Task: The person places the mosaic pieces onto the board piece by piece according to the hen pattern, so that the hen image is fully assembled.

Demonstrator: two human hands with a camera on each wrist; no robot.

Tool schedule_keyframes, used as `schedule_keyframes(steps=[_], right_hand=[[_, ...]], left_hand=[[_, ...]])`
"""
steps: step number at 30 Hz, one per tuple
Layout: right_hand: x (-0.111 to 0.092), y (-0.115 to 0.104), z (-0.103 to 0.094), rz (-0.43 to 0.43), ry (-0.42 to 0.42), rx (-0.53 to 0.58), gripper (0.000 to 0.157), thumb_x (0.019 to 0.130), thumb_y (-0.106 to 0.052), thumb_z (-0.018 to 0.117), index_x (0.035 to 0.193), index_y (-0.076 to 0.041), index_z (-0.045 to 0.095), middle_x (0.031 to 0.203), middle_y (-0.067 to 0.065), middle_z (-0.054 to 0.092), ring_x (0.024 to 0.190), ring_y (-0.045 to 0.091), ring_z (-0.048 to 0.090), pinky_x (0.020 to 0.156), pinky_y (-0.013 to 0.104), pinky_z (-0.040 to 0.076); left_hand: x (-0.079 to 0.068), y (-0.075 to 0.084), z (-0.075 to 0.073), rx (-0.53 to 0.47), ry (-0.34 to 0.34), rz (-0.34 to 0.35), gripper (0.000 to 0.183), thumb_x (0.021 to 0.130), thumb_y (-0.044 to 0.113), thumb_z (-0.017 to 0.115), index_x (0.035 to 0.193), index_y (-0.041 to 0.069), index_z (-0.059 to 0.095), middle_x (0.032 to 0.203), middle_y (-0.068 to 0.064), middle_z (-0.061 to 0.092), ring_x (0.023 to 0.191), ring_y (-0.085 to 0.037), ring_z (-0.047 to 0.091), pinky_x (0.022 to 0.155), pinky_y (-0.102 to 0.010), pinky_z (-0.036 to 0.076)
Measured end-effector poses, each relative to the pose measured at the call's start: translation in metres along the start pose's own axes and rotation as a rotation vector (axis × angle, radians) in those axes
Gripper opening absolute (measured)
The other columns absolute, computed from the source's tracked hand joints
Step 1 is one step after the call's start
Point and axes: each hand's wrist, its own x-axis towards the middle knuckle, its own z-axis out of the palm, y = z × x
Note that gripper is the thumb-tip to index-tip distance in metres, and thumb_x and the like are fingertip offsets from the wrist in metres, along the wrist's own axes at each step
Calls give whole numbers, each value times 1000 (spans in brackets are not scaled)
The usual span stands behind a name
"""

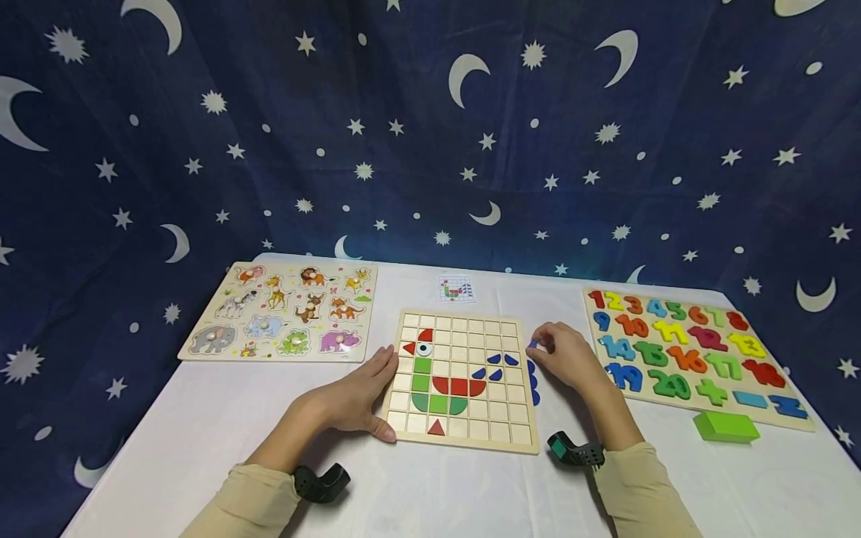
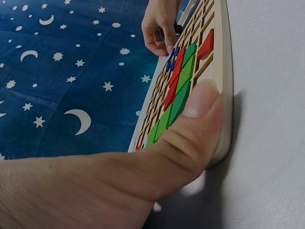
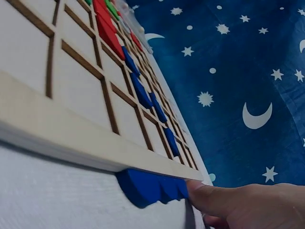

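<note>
The wooden grid board (image 1: 498, 433) lies on the table, with red, green and blue pieces and a white eye tile forming a bird. My left hand (image 1: 359, 392) rests along its left edge with fingers extended; the thumb (image 2: 202, 102) lies over the near corner in the left wrist view. Beside the right edge, my right hand (image 1: 563, 353) pinches a blue piece (image 1: 533, 344) between thumb and fingers. More blue half-round pieces (image 3: 143, 187) stand in a row against that edge. On the grid, several blue pieces (image 1: 495, 359) form a tail.
A small picture card (image 1: 457, 288) showing a bird pattern lies behind the board. An animal peg puzzle (image 1: 226, 329) is at the left, a number puzzle (image 1: 649, 347) at the right. Near the number puzzle sits a green block (image 1: 726, 427). A starry cloth (image 1: 417, 172) hangs behind.
</note>
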Motion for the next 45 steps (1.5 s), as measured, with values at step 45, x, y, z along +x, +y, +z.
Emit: schedule_keyframes(steps=[45], right_hand=[[-19,-45,-18,-112,-268,-61,7,81,-19,75,75,-19,70,65,-6,63,60,11,52,57,26,41]], left_hand=[[1,-1,1,4,6,-1,124,62,50,82,151,-2,12,160,-18,2,148,-30,2,120,-44,14]])
